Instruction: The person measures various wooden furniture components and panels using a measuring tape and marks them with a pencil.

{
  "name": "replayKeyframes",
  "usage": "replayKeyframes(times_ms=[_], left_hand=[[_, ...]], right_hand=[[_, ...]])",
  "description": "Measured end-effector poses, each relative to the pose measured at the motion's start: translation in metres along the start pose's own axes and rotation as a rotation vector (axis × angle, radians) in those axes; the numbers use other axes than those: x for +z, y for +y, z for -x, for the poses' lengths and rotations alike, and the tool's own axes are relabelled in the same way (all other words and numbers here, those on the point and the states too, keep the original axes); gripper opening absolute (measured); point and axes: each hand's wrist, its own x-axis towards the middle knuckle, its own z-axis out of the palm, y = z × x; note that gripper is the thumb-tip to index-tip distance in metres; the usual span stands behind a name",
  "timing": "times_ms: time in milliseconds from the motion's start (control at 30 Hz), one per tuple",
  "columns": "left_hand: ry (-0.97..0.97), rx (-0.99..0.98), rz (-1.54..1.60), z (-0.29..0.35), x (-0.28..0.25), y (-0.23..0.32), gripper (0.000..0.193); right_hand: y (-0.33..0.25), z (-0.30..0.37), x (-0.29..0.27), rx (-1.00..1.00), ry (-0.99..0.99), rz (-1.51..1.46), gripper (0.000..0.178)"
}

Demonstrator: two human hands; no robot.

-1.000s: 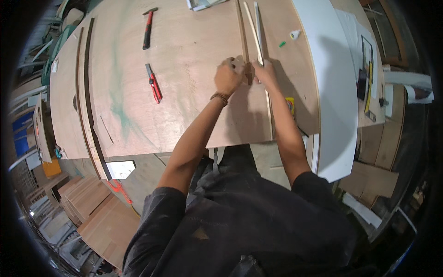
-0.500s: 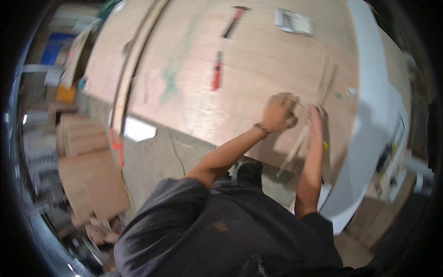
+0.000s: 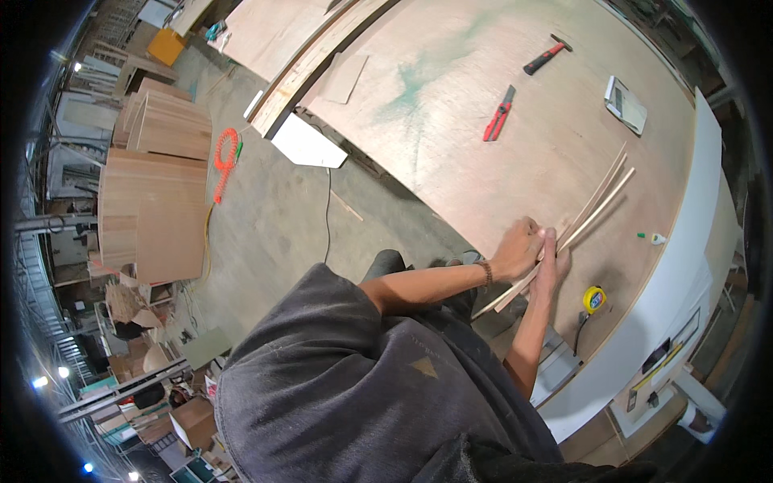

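Thin pale wooden strips (image 3: 597,211) run slantwise through my right hand (image 3: 548,266), whose fingers and thumb are closed around them. Their far ends fan apart over the plywood table (image 3: 451,173), and the near ends poke out past the table's edge by my body. My left hand (image 3: 518,249) is right beside the right one, its fingers curled and pressed in near the right thumb. Whatever is in the left fingers is hidden. A yellow tape measure (image 3: 594,299) lies on the table to the right of my right hand.
Farther up the table lie a red utility knife (image 3: 498,114), a hammer (image 3: 547,57) and a notepad-like white item (image 3: 626,106). A small white bottle (image 3: 658,239) is near the right edge. A long timber beam (image 3: 302,68) crosses the left side. Wooden panels (image 3: 153,209) stand beyond the floor.
My hands have come together, and the strips are now gripped in my right hand. The view has turned, so the knife and hammer appear farther right.
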Motion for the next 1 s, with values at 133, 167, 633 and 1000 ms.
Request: replayKeyframes(times_ms=[133, 167, 633, 1000], left_hand=[[0.148, 0.082, 0.002, 0.040, -0.094, -0.020, 0.037], [0.201, 0.136, -0.005, 0.051, -0.119, -0.033, 0.036], [0.561, -0.828, 0.223, 0.456, -0.376, -0.308, 0.052], [0.871, -1.190, 0.450, 0.640, -0.263, -0.342, 0.044]], right_hand=[[-0.022, 0.042, 0.065, -0.048, -0.099, 0.116, 0.031], [-0.023, 0.055, 0.076, -0.036, -0.170, 0.208, 0.031], [0.137, 0.274, 0.246, -0.167, -1.167, 1.145, 0.061], [0.364, 0.152, 0.476, -0.021, -1.054, 1.328, 0.074]])
